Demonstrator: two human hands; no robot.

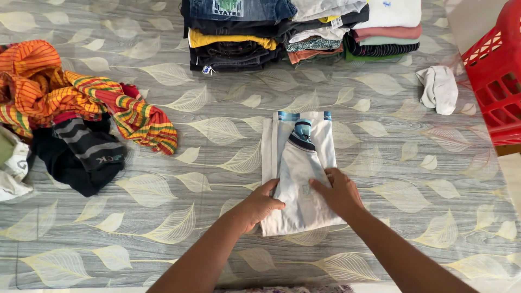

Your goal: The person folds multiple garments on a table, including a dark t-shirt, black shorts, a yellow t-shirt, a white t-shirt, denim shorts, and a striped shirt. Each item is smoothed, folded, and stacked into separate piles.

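White folded shirt (298,173) lies at the centre of the leaf-print bed (412,179). We press it flat with left hand (259,205) and right hand (337,191), fingers spread, so the fold keeps; folded stacks (301,30) wait at 12 o'clock.

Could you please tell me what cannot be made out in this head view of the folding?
- Pale folded garment: near edge hidden under the left hand and right hand.
- Red plastic basket: cut by the right edge; contents unseen.
- Folded clothes stacks: tops cut by the top edge.
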